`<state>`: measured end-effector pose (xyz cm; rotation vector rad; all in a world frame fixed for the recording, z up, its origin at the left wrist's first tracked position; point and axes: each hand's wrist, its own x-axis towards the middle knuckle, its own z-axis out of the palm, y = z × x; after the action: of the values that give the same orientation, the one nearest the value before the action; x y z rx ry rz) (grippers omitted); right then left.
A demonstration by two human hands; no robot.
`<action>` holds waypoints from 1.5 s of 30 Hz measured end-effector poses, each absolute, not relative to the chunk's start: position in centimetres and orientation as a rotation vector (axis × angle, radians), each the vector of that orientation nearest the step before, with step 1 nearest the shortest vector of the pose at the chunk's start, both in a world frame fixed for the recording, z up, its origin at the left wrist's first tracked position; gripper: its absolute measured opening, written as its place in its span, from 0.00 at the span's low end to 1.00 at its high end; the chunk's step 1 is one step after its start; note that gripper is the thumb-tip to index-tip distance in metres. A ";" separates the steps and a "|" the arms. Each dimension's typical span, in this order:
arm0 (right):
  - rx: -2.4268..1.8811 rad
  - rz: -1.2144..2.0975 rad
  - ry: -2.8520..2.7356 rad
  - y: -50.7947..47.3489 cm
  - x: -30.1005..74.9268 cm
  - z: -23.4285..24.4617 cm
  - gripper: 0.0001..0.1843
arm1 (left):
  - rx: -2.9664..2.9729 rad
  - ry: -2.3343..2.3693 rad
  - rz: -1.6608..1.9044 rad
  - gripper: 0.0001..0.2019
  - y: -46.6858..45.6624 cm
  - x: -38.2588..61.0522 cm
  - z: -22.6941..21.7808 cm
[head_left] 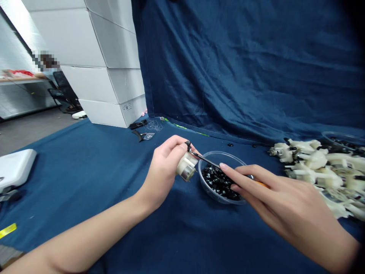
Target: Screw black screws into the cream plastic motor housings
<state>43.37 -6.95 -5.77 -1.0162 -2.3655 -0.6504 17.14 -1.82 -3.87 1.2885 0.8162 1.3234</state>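
My left hand (pixel 165 167) is closed around a small white motor part (pixel 186 166) with a metal end, held just left of a clear plastic bowl (pixel 209 158). A small black piece (pixel 188 144) sits on top of the part. My right hand (pixel 273 201) grips thin metal tweezers (pixel 203 158) with an orange handle, its fingers stretched along them. The tweezers cross over the bowl and their tip touches the black piece. The bowl holds several small black parts (pixel 219 182).
A pile of white plastic motor assemblies (pixel 319 167) lies at the right, with another clear bowl (pixel 342 139) behind it. White boxes (pixel 102 64) stand at the back left, a white device (pixel 15 167) at the left edge. Small tools (pixel 142 134) lie beyond the hands. Blue cloth covers the table and backdrop.
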 end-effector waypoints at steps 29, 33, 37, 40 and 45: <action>-1.095 -0.692 -2.268 -8.1 41.9 -6.3 0.31 | 1.488 0.921 1.320 0.12 -2.9 17.4 -4.2; -1.095 -0.641 -2.269 -7.8 42.1 -6.1 0.29 | 1.418 0.893 1.315 0.12 -2.8 17.4 -3.6; -1.126 -0.566 -2.256 -7.7 42.1 -6.0 0.26 | 1.265 0.890 1.358 0.11 -2.2 17.2 -2.7; -1.120 -0.562 -2.280 -7.7 42.2 -5.9 0.26 | 1.258 0.898 1.338 0.11 -2.0 17.1 -2.4; -1.116 -0.653 -2.293 -7.8 42.2 -5.8 0.26 | 1.283 0.863 1.300 0.11 -2.3 17.2 -2.5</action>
<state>42.20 -7.76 -5.80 -1.1163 -2.2929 -0.6527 17.16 -2.26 -2.50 1.2834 0.8628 1.3001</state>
